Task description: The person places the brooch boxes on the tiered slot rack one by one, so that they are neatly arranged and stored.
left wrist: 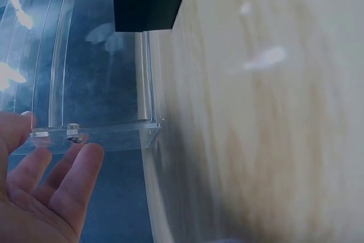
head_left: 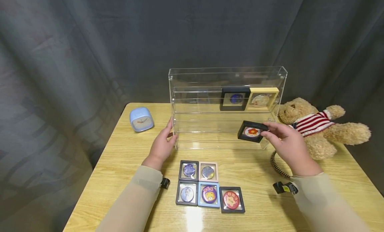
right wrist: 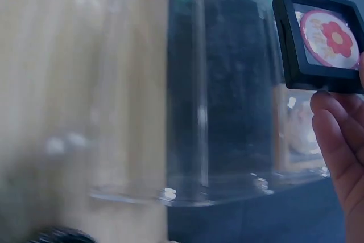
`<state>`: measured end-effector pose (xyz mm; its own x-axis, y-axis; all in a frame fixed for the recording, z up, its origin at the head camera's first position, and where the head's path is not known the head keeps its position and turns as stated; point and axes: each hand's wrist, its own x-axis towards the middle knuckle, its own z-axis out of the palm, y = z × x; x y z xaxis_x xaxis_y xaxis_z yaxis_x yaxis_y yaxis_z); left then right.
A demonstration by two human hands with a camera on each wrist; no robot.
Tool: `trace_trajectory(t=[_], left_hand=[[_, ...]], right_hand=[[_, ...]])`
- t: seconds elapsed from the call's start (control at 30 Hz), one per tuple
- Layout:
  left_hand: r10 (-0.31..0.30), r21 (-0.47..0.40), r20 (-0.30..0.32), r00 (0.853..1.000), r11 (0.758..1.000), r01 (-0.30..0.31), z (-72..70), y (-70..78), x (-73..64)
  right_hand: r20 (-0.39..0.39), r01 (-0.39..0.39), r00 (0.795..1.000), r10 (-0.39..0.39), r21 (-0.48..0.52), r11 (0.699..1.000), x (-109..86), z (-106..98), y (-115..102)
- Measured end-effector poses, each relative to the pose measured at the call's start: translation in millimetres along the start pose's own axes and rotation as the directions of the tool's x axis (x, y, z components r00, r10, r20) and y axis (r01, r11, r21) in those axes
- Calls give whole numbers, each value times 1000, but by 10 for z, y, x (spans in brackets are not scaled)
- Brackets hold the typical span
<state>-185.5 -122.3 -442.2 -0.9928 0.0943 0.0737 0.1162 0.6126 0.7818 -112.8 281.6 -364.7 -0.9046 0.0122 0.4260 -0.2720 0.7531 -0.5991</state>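
Observation:
My right hand [head_left: 289,147] pinches a black square display frame [right wrist: 289,44] by its edge, with thumb and fingers. Inside the frame is a round badge [head_left: 252,132] with a red flower on white. The frame is tilted, in front of the lower right part of a clear acrylic display rack [head_left: 195,131]. At the rack's left side, my left hand [head_left: 162,143] holds the side panel, thumb on one face and fingers on the other in the left wrist view. On an upper tier at right stand a black frame [head_left: 222,99] and a cream frame [head_left: 264,90], side by side.
Several framed badges, among them a blue frame [head_left: 209,205] and a black frame with a red badge [head_left: 231,199], lie on the wooden table [head_left: 120,178]. A blue clock [head_left: 141,119] stands left; a teddy bear [head_left: 322,149] lies right, a coiled cord [head_left: 277,168] near it.

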Motion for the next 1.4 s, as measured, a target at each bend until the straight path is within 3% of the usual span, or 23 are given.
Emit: trace_trajectory(t=[0.3,0.6,0.87,1.03,1.17,1.3,1.4], left_hand=[[20,-2,-3,1000,1000,-20,8,-4,3],[21,1,5,1000,1000,-21,10,-12,8],[24,-6,3,1000,1000,-24,7,-11,4],[13,-8,-1,1000,1000,-13,16,-13,-3],[11,-7,-4,1000,1000,-11,19,-7,-8],[8,-7,-3,1000,1000,-8,25,-7,-9],[7,-10,-1,1000,1000,-7,26,-13,-9]], right_hand=[[-94,-108,990,108,9,994,268,-193,-21],[-127,-148,981,148,9,989,344,-147,57],[-110,-191,976,187,-21,981,375,-130,134],[-58,-216,975,213,-46,975,386,-113,183],[-44,-207,978,204,-75,975,391,-76,224],[-66,-151,987,144,-108,983,404,-38,255],[-39,-115,993,110,-141,983,419,-32,271]])
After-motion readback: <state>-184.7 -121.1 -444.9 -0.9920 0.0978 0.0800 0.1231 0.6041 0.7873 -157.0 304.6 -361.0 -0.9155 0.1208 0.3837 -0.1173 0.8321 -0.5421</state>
